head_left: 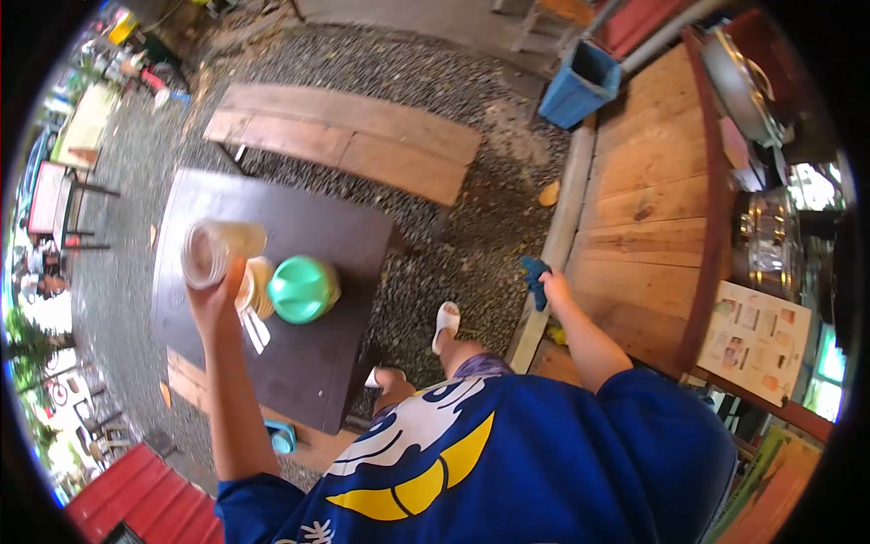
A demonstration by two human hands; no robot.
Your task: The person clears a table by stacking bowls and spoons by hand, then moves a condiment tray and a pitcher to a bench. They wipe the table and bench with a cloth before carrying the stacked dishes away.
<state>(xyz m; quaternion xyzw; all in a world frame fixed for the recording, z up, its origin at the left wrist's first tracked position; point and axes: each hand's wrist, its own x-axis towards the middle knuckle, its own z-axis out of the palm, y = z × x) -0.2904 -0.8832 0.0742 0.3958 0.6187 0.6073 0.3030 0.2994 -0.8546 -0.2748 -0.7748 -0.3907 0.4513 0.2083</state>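
Observation:
My left hand (217, 297) is wrapped round a clear, empty-looking plastic container (220, 251), held tilted above the dark table (299, 222). Right beside it stand a pitcher with a green lid (304, 289) and a beige-rimmed container (255, 286), partly hidden behind my fingers. White utensils (256, 331) lie near these two. On the other side, my right hand (555, 288) grips a crumpled dark blue cloth (536, 281) near the edge of the wooden counter.
A long wooden bench (344, 136) stands beyond the table on gravel. At the upper right is a blue bin (580, 86) by the wooden counter (648, 181). Pots (743, 86) and a menu sheet (755, 343) line the counter's far side. Another bench (317, 446) runs along the table's near side.

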